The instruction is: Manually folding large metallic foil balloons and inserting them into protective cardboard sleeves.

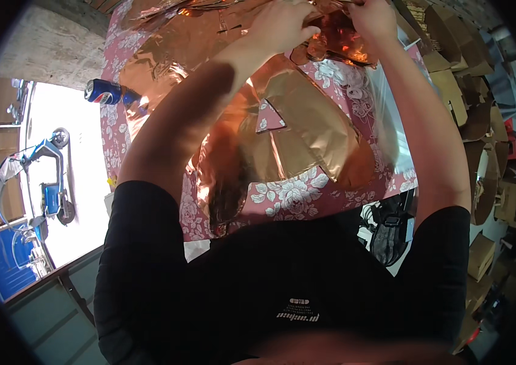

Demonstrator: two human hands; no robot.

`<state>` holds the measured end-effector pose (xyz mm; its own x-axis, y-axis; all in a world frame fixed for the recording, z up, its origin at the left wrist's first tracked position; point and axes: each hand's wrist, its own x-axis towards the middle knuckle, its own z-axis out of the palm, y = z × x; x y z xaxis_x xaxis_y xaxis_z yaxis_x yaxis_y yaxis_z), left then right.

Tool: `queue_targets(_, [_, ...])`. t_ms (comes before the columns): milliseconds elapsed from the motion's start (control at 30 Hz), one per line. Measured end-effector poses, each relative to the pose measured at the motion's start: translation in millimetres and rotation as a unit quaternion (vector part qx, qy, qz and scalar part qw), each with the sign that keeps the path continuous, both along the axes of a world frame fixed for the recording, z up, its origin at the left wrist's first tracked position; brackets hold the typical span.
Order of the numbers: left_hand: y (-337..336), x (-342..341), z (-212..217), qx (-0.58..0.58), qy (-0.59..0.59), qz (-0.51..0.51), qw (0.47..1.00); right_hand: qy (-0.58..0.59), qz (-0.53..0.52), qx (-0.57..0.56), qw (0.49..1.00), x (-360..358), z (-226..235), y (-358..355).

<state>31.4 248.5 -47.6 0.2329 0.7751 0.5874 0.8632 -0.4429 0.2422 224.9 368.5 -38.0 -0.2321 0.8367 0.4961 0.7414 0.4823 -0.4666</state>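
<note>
Copper-coloured foil balloons lie flat over the table. The nearest foil balloon (309,131) is letter-shaped, with a small triangular hole through which the cloth shows. At the far edge, my left hand (282,25) is bent round crumpled foil, its thumb pointing right. My right hand (372,21) pinches the same shiny foil (343,39) from the other side. Both sets of fingertips are partly cut off by the top of the picture. Loose white string (355,85) lies in a tangle below the foil, between my forearms.
A pink floral tablecloth (294,198) covers the table. On its left edge a blue drink can (103,91) lies on its side. Cardboard boxes (480,164) crowd the right. A blue scooter (51,176) stands in the bright doorway at left. A black strapped item (390,228) is near my right elbow.
</note>
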Motion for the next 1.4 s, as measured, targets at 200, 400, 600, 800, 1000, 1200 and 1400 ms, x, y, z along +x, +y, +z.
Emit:
queue_targets(200, [26.4,-4.9,-11.9,-0.071,0.088,0.08,0.99,0.147,0.008,-0.166,0.975,-14.6,46.4,-41.2])
queue_targets(400, [22.7,7.9,2.9,-0.031,0.03,0.041,0.998,0.435,0.129,-0.05,0.89,20.6,-2.1,44.2])
queue_targets(600, [-76.3,22.3,48.9,-0.185,0.043,-0.028,0.981,0.58,0.09,-0.29,0.756,4.3,54.2,-35.7])
queue_targets(800, [-152.6,-5.7,14.3,-0.153,-0.349,-0.157,0.911,0.453,0.204,-0.41,0.765,12.2,32.8,-94.0])
queue_targets(1000, [-196.8,39.3,45.2,-0.096,-0.435,-0.074,0.892,0.172,0.243,-0.304,0.905,-30.6,20.5,-200.0])
queue_targets(1200, [-204.3,6.6,58.3,-0.172,-0.581,0.218,0.765,0.201,0.283,-0.417,0.84,-31.2,15.2,-216.3])
queue_targets(1400, [-212.4,-30.9,30.1,-0.086,-0.205,0.257,0.941,0.013,0.22,-0.075,0.973,-16.7,-26.3,-130.9])
